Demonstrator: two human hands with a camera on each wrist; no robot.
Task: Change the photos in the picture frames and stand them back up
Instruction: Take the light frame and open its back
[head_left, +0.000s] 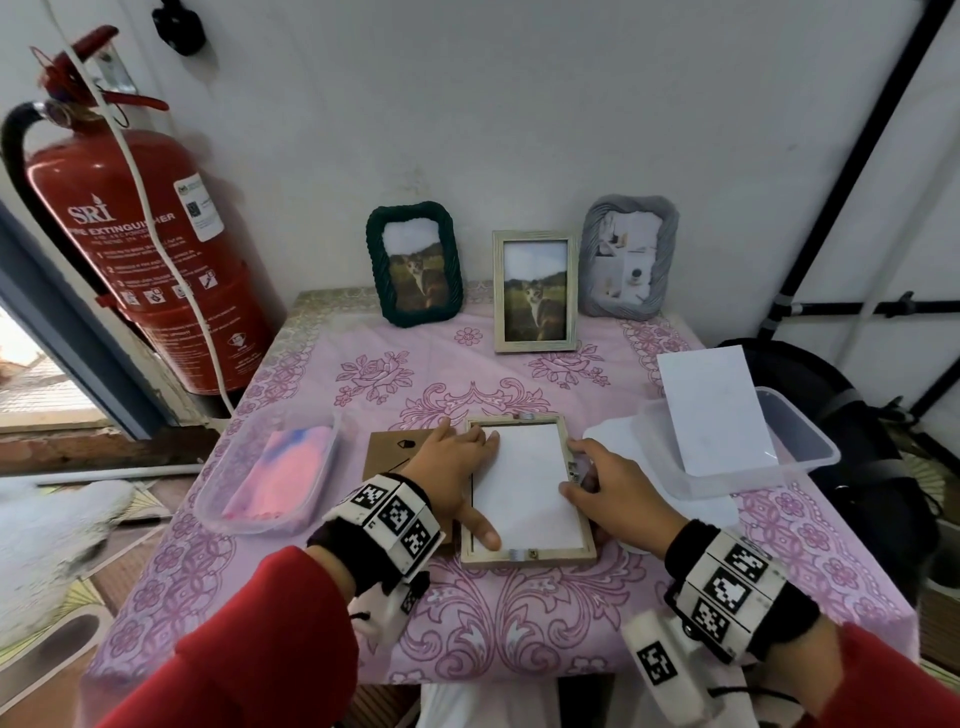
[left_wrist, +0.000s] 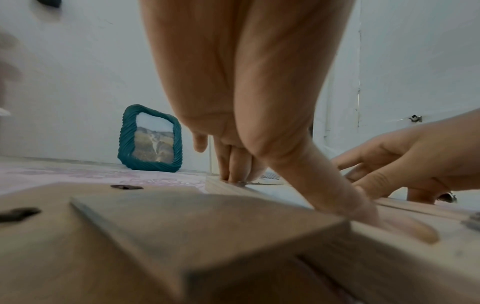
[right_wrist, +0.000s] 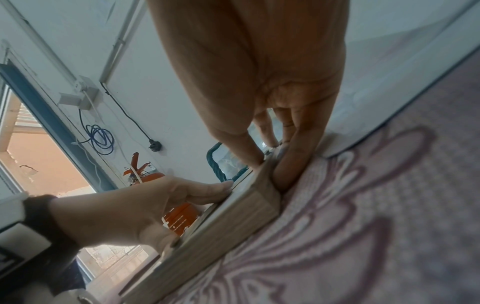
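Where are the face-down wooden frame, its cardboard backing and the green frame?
wooden frame (head_left: 527, 557): head view, bare near rail.
cardboard backing (head_left: 389, 451): head view, brown top face.
green frame (head_left: 414, 264): head view, middle of its cat photo.

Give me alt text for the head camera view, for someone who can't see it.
Two hands work on a wooden frame lying face down on a pink floral tablecloth: the left hand presses flat on the white photo back, the right hand holds the frame's right edge. Three frames stand against the wall behind: green, wooden, grey.
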